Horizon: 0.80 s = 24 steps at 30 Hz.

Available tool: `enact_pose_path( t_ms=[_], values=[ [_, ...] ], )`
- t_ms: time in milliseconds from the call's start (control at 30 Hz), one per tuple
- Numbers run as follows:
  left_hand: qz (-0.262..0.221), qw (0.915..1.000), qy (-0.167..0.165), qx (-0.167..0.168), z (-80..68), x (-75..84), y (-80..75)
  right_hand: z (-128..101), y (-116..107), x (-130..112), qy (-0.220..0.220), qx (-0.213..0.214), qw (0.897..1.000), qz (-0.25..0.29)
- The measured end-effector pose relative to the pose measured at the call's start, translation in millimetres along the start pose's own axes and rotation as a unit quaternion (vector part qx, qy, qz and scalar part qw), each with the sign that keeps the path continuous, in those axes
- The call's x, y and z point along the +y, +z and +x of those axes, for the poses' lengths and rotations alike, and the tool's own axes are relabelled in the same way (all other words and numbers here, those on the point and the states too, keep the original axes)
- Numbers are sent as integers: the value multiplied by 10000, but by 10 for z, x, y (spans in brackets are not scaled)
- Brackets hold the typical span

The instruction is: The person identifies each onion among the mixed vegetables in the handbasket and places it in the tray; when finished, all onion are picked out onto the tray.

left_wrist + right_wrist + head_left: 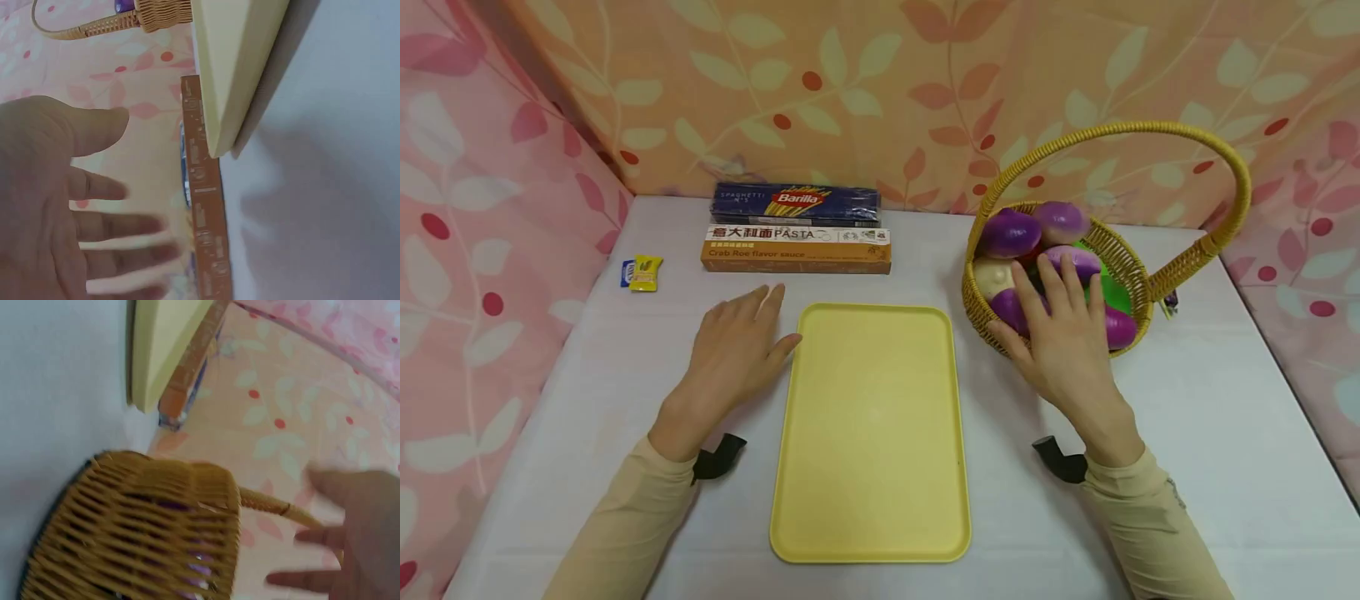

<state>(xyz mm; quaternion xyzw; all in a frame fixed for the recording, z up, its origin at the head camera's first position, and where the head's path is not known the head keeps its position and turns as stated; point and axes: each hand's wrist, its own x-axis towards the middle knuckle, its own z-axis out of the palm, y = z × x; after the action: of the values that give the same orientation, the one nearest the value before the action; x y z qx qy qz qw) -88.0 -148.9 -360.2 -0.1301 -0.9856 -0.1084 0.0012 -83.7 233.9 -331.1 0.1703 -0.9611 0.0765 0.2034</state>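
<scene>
My left hand [733, 354] hovers with straight, spread fingers just left of the yellow tray [874, 433], its thumb near the tray's upper left edge. In the left wrist view that hand [44, 206] holds nothing. My right hand [1067, 350] reaches over the near side of the wicker basket [1138, 267], fingers extended above its contents. Inside lie several purple eggplant-like pieces [1011, 233], a whitish piece [991, 275] and a green piece [1116, 292], partly covered by the hand. In the right wrist view the right hand [369, 537] is beside the basket's rim, fingers spread.
Behind the tray lie a blue Barilla spaghetti pack [797, 204] and an orange-and-white pasta box [797, 250]. Small yellow and blue packets [645, 273] sit at the back left. The basket's tall handle [1150, 129] arches up and right. A small dark wrapped item [1170, 302] shows beside the basket.
</scene>
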Motion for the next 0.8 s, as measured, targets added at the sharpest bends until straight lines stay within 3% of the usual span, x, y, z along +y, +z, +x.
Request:
enact_pose_path(
  t_ms=[100, 200, 367, 533, 667, 800],
  values=[
    [-821, 9963, -53, -257, 21, -3, 22, 9, -75, 79, 489, 502, 9975, -65],
    [-1464, 9873, -178, -588, 49, -21, 64, 4, -172, 196, 1085, 491, 9928, -116],
    [-1935, 9761, -184, -973, 89, -92, 185, -7, -286, 392, 1929, -667, 9787, -234],
    [-2190, 9689, -123, -1149, 126, -180, 297, -20, -305, 515, 2282, -1865, 9551, -310],
    [-2278, 9662, -108, -1204, 142, -221, 334, -20, -312, 535, 2352, -2165, 9471, -284],
    [-2302, 9655, -93, -1218, 154, -213, 345, -26, -351, 505, 2429, -1971, 9495, -264]
  ],
)
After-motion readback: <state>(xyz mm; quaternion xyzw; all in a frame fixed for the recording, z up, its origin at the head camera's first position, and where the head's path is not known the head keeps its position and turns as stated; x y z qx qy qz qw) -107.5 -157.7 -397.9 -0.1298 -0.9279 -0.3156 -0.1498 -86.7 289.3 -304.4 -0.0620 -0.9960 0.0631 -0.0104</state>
